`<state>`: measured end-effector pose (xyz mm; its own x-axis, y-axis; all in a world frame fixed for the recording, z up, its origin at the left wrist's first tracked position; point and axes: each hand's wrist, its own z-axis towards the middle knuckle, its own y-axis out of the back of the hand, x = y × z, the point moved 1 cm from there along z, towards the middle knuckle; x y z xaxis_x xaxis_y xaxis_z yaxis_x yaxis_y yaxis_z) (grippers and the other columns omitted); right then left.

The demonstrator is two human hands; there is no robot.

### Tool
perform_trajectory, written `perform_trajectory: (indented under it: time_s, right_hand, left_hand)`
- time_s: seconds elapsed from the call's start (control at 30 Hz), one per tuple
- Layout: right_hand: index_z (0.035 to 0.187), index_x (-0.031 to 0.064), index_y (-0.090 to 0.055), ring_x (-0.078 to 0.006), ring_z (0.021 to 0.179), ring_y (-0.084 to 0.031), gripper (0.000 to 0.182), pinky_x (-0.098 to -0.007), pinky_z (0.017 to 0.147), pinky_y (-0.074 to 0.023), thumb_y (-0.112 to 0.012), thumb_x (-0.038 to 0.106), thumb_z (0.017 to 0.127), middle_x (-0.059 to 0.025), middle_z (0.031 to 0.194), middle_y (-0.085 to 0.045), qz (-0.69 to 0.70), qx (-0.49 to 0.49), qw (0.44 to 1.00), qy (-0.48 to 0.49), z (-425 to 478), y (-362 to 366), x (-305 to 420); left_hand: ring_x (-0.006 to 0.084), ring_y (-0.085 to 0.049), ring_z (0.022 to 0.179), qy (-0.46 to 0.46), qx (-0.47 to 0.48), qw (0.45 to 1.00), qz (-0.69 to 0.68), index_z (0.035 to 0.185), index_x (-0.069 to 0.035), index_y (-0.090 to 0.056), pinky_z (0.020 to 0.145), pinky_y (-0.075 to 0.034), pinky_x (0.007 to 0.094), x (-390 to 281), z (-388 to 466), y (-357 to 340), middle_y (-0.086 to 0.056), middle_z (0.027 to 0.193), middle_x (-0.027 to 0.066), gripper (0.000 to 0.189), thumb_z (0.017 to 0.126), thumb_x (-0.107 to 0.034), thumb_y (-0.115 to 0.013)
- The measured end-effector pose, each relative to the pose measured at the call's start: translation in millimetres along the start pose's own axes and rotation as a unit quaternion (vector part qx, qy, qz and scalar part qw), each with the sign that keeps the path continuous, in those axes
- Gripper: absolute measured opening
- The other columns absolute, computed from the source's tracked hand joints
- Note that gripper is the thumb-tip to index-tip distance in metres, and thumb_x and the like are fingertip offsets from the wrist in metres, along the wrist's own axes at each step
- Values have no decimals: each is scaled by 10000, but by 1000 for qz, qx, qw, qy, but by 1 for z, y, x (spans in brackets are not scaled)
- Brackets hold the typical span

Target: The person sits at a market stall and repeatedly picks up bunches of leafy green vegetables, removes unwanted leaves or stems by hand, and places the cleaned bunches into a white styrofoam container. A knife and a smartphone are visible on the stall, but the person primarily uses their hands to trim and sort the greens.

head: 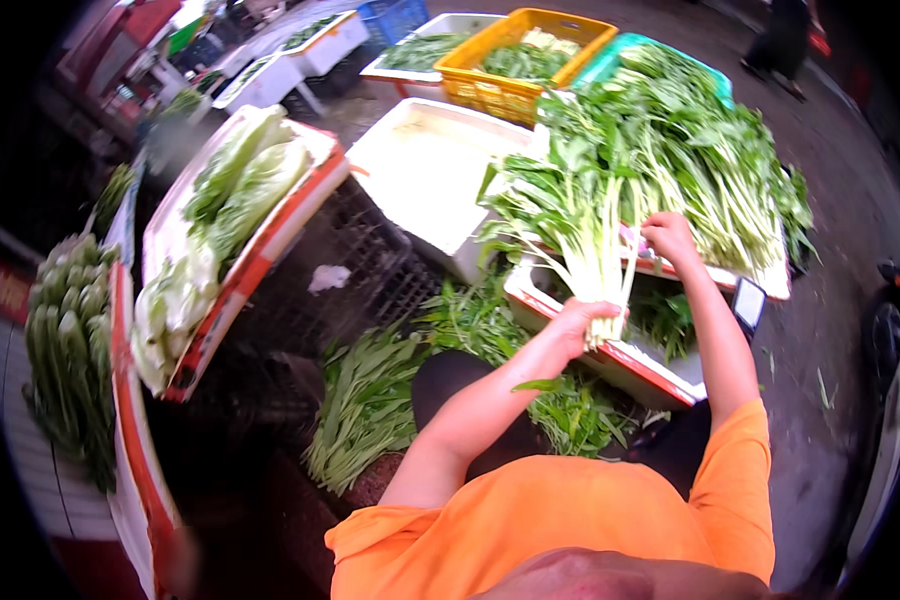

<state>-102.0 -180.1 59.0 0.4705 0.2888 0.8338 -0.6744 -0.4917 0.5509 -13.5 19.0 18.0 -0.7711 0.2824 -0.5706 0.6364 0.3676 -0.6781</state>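
My left hand (pixel 581 322) grips the pale lower stems of a bunch of long-stemmed leafy greens (pixel 607 232), which look like water spinach. The bunch stands fanned out, with its leaves pointing away from me. My right hand (pixel 671 236) is raised just right of these stems with its fingers curled together. Whether a stem is pinched in it is not clear. Beyond it lies a large heap of the same greens (pixel 720 180). Below both hands is a white foam box (pixel 607 367) with red tape along its rim and some greens inside.
Loose greens (pixel 367 405) lie by my knees. Left stand a tilted foam box (pixel 300 217) of lettuce (pixel 251 187) and dark plastic crates (pixel 330 262). Ahead are a white foam box (pixel 435 172), a yellow crate (pixel 487 94) and a green crate (pixel 607 56). A person (pixel 784 45) is at upper right.
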Motion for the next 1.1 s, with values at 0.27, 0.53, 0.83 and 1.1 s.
perform_trajectory:
  time_s: [0.27,0.53,0.83,1.1]
  right_hand:
    - [904,-75,-632,-119,505,-599,257,-221,421,-458,-663,119,738,-138,671,-642,244,430,868,-52,-87,41,79]
    - [1258,4,-409,-175,1064,-490,407,-287,914,-364,-431,236,924,-117,1166,-521,394,-160,905,5,-139,-64,17]
    - [1197,-7,-467,-160,1015,-478,498,-256,894,-363,-347,395,928,-104,1082,-527,552,-246,791,-99,-130,-91,11]
    - [1230,7,-438,-145,1077,-438,451,-258,927,-336,-335,338,940,-91,1103,-526,546,-228,803,-67,-131,-77,30]
  left_hand:
    - [223,-634,725,-106,57,992,-25,1029,33,-542,651,-545,328,-40,-34,12,-627,853,137,367,677,2,-642]
    - [221,-589,908,-170,40,979,-109,1136,0,-469,774,-512,363,1,22,7,-588,1002,108,419,748,-66,-615]
    - [211,-515,1003,-137,43,977,-154,1179,-52,-409,945,-404,351,27,27,-26,-543,1034,98,458,761,-26,-595]
    - [205,-539,974,-194,85,971,-111,1208,-66,-365,919,-429,366,-9,20,-24,-543,1039,90,502,762,-6,-587]
